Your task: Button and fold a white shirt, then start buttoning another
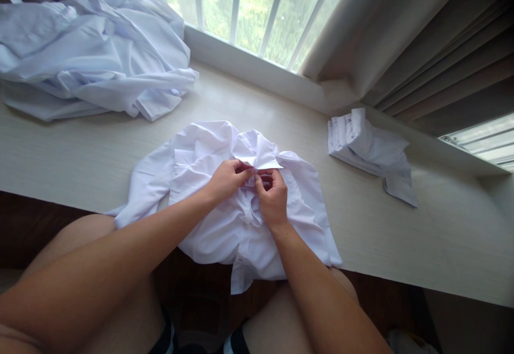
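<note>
A white collared shirt [209, 177] lies front up on the pale ledge, its lower edge hanging over the front toward my knees. Just below the collar [267, 153], my left hand [231, 177] pinches the shirt's front edge between thumb and fingers. My right hand [273, 193] meets it there, its fingertips also closed on the shirt's front placket. The two hands almost touch. Whatever lies between the fingertips, such as a button, is too small and covered to make out. Below the hands the placket is wrinkled.
Loose white garments are heaped in a pile [100, 59] at the back left of the ledge [441, 247]. Folded white cloth [369, 145] sits to the right. Behind stand a barred window [257, 11] and grey curtains [401, 38].
</note>
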Available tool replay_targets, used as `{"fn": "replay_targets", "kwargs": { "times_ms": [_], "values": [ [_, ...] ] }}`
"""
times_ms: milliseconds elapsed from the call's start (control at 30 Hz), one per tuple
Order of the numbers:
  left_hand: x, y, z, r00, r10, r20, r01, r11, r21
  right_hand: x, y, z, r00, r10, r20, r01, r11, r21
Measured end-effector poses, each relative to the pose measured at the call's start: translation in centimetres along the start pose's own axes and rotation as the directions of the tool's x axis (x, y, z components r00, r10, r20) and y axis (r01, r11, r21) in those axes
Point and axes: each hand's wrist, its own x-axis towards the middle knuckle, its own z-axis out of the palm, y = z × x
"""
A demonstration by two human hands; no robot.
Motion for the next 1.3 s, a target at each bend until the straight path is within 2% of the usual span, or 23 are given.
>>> {"fn": "replay_targets", "kwargs": {
  "times_ms": [200,400,767,1300],
  "values": [
    [0.2,-0.1,0.1,1.000,0.001,0.027,-0.001,1.000,0.005,-0.1,-0.1,0.0,1.000,-0.030,-0.007,0.030,0.999,-0.035],
    [0.3,-0.4,0.1,0.999,0.001,0.054,-0.002,1.000,0.028,-0.2,-0.2,0.0,1.000,-0.006,-0.005,0.006,0.999,-0.036],
    [-0.1,-0.2,0.2,1.000,0.011,0.012,-0.011,0.999,0.036,-0.2,-0.1,0.1,1.000,0.022,-0.016,-0.023,1.000,-0.013],
    [-0.9,0.2,0.6,0.992,0.124,-0.021,-0.118,0.975,0.187,0.0,0.1,0.1,0.999,0.041,-0.016,-0.040,0.998,0.054]
  ]
}}
